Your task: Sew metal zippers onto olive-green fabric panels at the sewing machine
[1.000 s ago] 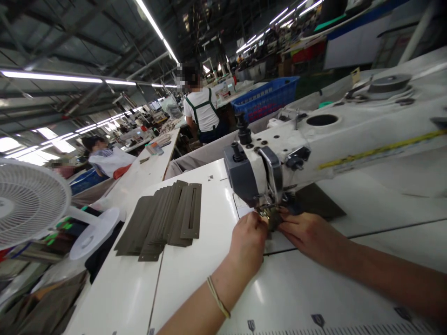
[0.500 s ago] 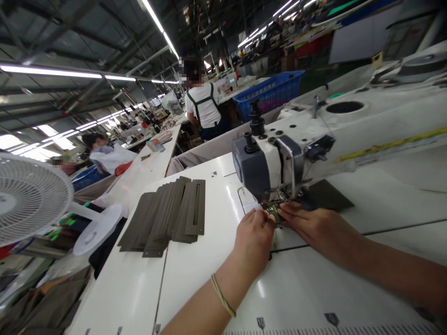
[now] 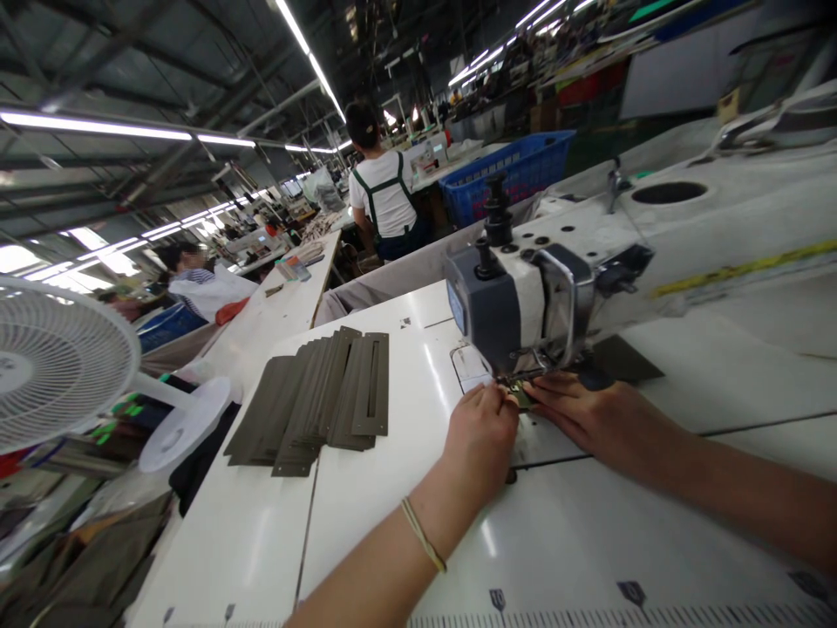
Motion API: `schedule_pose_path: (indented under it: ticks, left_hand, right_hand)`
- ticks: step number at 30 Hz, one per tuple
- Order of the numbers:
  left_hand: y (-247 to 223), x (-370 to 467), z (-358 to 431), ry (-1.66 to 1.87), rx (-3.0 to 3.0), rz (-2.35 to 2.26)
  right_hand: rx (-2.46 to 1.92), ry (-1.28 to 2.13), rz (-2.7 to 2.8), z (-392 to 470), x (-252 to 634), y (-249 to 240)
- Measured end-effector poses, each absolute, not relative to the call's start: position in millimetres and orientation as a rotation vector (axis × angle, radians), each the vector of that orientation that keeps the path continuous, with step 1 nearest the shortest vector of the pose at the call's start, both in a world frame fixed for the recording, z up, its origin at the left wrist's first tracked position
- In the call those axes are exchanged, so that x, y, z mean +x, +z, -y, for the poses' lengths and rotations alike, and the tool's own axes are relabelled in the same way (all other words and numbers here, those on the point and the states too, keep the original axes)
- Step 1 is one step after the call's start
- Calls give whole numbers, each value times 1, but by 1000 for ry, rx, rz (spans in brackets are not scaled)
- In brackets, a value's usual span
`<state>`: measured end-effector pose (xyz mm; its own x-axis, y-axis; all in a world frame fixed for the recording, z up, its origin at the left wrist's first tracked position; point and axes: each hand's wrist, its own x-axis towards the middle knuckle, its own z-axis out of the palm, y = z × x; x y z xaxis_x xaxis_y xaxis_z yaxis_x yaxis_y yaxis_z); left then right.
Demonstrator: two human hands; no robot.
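Note:
An olive fabric piece [image 3: 523, 396] lies under the presser foot of a sewing machine [image 3: 523, 292], and only a small part shows between my hands. My left hand [image 3: 482, 434] is closed at its left edge, thumb and fingers pinched together next to the needle area. From the right, my right hand [image 3: 598, 417] rests on the fabric with its fingers stretched out flat, the tips close to the foot. Behind the machine head, an olive flap [image 3: 624, 359] spreads on the table; whether it belongs to the same piece is hidden. Left of the machine lies a fanned stack of olive panels [image 3: 307, 397], the top one slotted.
A white fan [image 3: 176, 419] stands at the left edge of the white sewing table [image 3: 385, 515]. A ruler strip [image 3: 562, 617] runs along the near edge. Beyond are a blue basket [image 3: 506, 174] and a co-worker in a white shirt [image 3: 384, 196], seen from behind.
The view has shifted slightly, so the machine and both hands sit a little farther right. Both hands stay at the fabric by the presser foot.

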<state>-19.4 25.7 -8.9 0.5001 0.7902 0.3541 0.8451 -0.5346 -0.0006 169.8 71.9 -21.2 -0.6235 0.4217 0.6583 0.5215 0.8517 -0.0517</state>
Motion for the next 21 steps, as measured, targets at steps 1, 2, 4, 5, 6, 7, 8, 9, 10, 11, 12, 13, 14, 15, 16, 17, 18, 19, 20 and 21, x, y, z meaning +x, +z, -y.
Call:
schedule_pose_path:
  ticks: [1,2,4,5,6,7,8,9,10,11,12,13,14,15,16,17,18,19,20,21]
  left_hand:
    - [-8,-20,-27,-443,-2578,1410]
    - [-8,-20,-27,-429,-2588,1402]
    - [-9,-21,-28,-452,-2594,1393]
    - [-10,-22,-28,-486,-2589,1396]
    - [-11,-22,-28,-522,-2582,1399]
    - [-12,-22,-28,-553,-2577,1402]
    - [-13,-22,-28,-575,-2573,1407]
    - [-14,-22,-28,-581,-2572,1412]
    - [-14,-22,-28,-579,-2569,1418]
    - [-15,-21,-29,-572,-2564,1429]
    - [-15,-21,-29,-568,-2557,1440]
    - [-16,-21,-30,-569,-2548,1453]
    - [-16,-20,-31,-576,-2538,1464]
    - [-17,-20,-31,-586,-2531,1470]
    - [-18,-20,-32,-597,-2527,1472]
    - [-19,-20,-32,-604,-2526,1474]
    - [-20,-20,-32,-608,-2529,1480]
    - [-21,-20,-32,-608,-2533,1494]
    - [-21,-20,-32,-602,-2537,1508]
    - [-22,-19,-32,-596,-2537,1525]
  right_hand:
    - [-689,-190,2331,-72,170,-22]
    - [-694,-192,2331,-73,170,-22]
    - [-687,-189,2323,-73,170,-23]
    - [-679,-188,2320,-73,169,-24]
    - [-671,-192,2316,-72,169,-25]
    - [-665,-205,2312,-72,168,-25]
    - [-661,-223,2308,-72,168,-26]
    - [-658,-244,2306,-72,167,-26]
    - [-657,-266,2303,-73,167,-27]
    - [-657,-285,2296,-73,166,-27]
    - [-658,-297,2288,-74,166,-27]
    - [-661,-302,2282,-75,166,-27]
    - [-666,-301,2279,-75,166,-28]
    - [-672,-295,2277,-76,166,-28]
    - [-680,-283,2276,-76,166,-29]
    - [-688,-269,2276,-75,166,-31]
    - [-699,-253,2278,-74,166,-32]
    - [-713,-235,2282,-73,166,-33]
    - [-727,-219,2288,-73,165,-35]
    - [-736,-206,2297,-73,164,-37]
